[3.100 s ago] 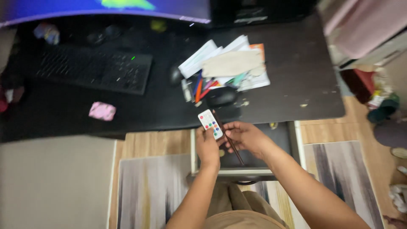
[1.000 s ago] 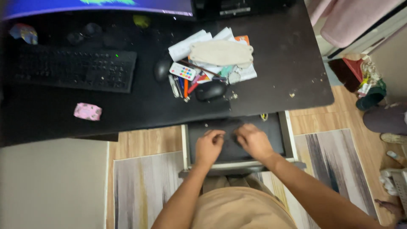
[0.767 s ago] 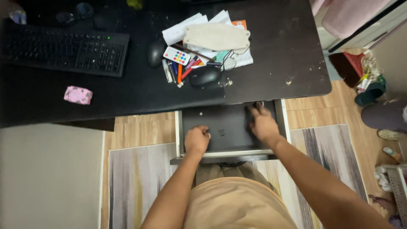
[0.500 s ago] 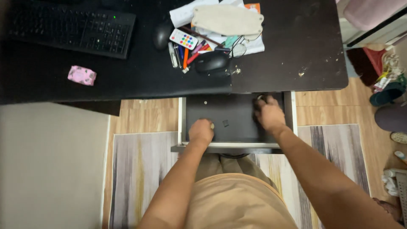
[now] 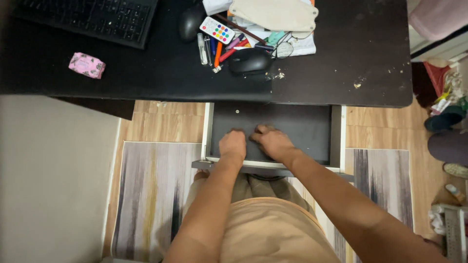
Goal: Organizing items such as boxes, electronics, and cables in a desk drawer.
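Resting both hands palm-down inside the open dark shallow drawer [image 5: 312, 127], my left hand [image 5: 232, 144] and right hand [image 5: 271, 141] sit side by side near its front edge, fingers curled; whether they grip anything I cannot tell.

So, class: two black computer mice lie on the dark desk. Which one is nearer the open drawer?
The black computer mouse lying crosswise beside the pens, close to the desk's front edge. The other black mouse sits farther back, left of the white remote.

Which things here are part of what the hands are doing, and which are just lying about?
In use: drawer, left hand, right hand.
Lying about: remote, black mouse, pens, keyboard, pink packet, mask.
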